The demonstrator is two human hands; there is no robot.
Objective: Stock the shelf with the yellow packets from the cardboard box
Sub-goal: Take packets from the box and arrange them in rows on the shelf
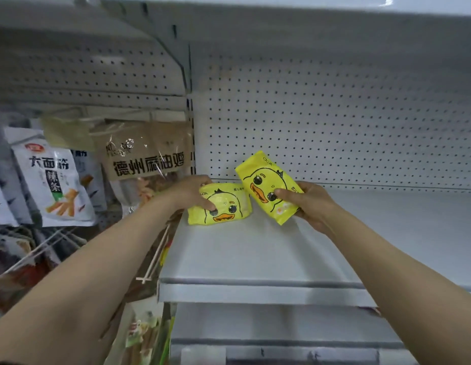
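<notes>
Packets at the shelf, one in each grip

Both your arms reach forward and up over the shelf (255,248). Your left hand (190,192) curls over the top left of a flat yellow packet (224,204) lying on the shelf, thumb pressed on its face. At 3 o'clock from it, your right hand (308,204) holds a tilted yellow packet (266,183), thumb in front, its lower corner just above the shelf.

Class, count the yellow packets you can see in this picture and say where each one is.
2. One packet lies on the shelf under the left hand; the other packet is tilted in the right hand. No box in view.
</notes>
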